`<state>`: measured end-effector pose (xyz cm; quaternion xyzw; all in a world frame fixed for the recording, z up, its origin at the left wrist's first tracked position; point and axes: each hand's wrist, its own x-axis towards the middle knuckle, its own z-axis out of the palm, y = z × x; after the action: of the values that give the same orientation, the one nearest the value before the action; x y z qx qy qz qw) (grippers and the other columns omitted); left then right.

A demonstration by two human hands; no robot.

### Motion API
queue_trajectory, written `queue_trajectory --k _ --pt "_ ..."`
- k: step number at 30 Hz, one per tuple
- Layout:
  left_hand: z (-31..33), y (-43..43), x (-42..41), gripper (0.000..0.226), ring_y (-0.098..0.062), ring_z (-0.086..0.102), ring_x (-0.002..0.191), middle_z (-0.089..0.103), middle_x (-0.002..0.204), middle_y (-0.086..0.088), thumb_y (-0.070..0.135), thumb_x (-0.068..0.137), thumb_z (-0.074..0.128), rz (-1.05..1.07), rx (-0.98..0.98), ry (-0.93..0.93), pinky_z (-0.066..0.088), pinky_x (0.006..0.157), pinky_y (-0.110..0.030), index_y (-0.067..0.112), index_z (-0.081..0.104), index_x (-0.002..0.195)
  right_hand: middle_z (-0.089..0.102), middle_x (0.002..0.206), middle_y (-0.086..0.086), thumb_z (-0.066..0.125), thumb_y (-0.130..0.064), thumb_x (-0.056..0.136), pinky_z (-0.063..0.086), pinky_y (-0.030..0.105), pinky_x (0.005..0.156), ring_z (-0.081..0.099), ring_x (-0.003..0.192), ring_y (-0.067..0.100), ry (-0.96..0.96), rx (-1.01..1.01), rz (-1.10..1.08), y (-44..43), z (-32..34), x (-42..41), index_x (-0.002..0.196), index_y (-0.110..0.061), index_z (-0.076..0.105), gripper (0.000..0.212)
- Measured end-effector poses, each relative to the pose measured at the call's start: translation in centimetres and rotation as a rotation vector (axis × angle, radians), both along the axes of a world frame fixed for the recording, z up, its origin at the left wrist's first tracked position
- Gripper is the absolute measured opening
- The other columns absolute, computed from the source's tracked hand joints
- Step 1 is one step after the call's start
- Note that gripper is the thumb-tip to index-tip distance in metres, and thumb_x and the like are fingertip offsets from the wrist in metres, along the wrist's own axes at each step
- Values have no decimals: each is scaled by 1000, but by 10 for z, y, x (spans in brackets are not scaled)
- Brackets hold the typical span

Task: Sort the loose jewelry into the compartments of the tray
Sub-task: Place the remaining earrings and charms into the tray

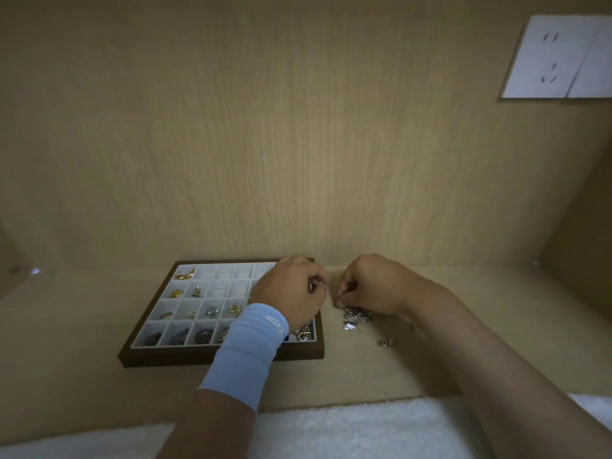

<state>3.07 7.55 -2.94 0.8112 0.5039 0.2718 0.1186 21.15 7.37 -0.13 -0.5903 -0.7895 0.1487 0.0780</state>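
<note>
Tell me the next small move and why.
Probably lift the right hand, drawing one piece free of the loose silver pile, and carry it toward the tray. The hand pinches at the pile's top, beside the tray, and several upper compartments look empty.

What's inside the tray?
The tray holds gold pieces in its left compartments and dark ones along the near row; several far ones look empty. The left hand and sleeve cover the right compartments.
</note>
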Motion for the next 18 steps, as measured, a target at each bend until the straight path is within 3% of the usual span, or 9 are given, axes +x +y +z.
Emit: queue_trajectory --k 2,5,9,12,15,18 --pt "-1 0 0 13 -6 50 99 58 98 16 28 88 58 -3 2 -8 48 87 -33 32 69 94 70 74 -19 80 -46 74 53 27 75 64 79 2 -16 -5 -5 -2 2 1 86 -31 78 19" --pt "-3 0 0 11 -5 50 97 57 96 17 28 88 59 -9 5 -14 49 87 -32 34 68 92 64 68 -25 83 -38 72 53 25 76 64 79 -1 7 -12 -8 -2 1 1 86 -33 79 16" --pt "-4 0 0 12 -3 50 93 56 91 18 28 88 59 -3 4 -43 48 87 -30 34 68 94 73 82 -18 74 -36 78 57 28 79 67 83 1 24 46 -24 -3 -1 2 87 -32 79 12" --pt "0 -3 1 13 -1 54 82 55 77 21 27 87 61 30 -67 -176 50 83 -26 34 70 95 75 86 -14 68 -33 79 57 28 79 67 85 4 39 60 -32 0 -1 5 87 -28 79 14" --pt "3 -4 0 12 -2 60 77 63 77 18 27 86 64 41 -150 -290 55 80 -28 35 70 92 75 82 -9 69 -20 83 51 20 71 66 75 0 170 63 -35 4 -3 8 84 -23 80 11" --pt "5 -3 0 9 0 63 75 69 81 18 34 83 67 47 -242 -389 57 78 -30 38 69 90 74 74 -5 68 -11 90 48 20 61 59 56 0 495 70 -75 4 -3 5 84 -15 79 13"
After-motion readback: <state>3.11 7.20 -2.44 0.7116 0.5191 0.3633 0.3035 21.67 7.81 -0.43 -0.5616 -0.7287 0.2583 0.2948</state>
